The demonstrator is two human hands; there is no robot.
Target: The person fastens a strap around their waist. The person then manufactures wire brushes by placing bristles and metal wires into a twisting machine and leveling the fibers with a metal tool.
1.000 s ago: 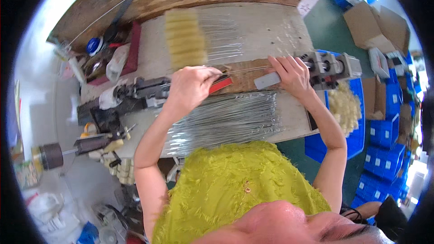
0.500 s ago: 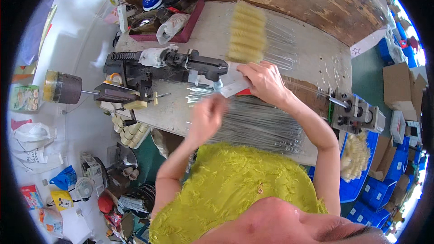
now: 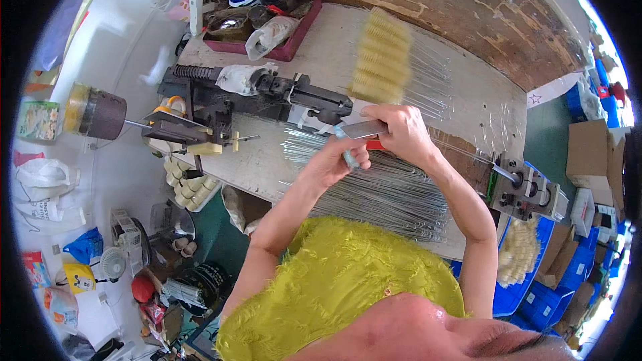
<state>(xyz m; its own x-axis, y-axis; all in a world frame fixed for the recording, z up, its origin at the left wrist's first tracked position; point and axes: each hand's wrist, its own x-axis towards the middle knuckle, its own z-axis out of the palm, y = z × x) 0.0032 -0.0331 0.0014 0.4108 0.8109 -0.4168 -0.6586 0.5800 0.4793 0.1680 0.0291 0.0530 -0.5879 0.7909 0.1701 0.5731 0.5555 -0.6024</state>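
Observation:
My right hand (image 3: 401,135) grips a flat grey metal tool with a red part (image 3: 366,130) next to the black machine (image 3: 267,90) on the workbench (image 3: 321,47). My left hand (image 3: 333,160) is closed around a small pale blue piece (image 3: 348,158) just below that tool. Both hands hover over a bundle of thin metal wires (image 3: 381,190) lying across the bench. A pile of yellow bristle brushes (image 3: 381,57) lies just beyond my right hand.
A red tray (image 3: 294,43) of odds and ends sits at the bench's far left. A second small machine (image 3: 528,190) stands at the right end. A spool motor (image 3: 100,113) juts out left. Blue crates (image 3: 535,274) and cardboard boxes (image 3: 588,147) stand right. Clutter covers the floor at left.
My head has turned left, from the right-end machine to the black machine. My right hand carried the grey tool over with it. My left hand came up to meet it.

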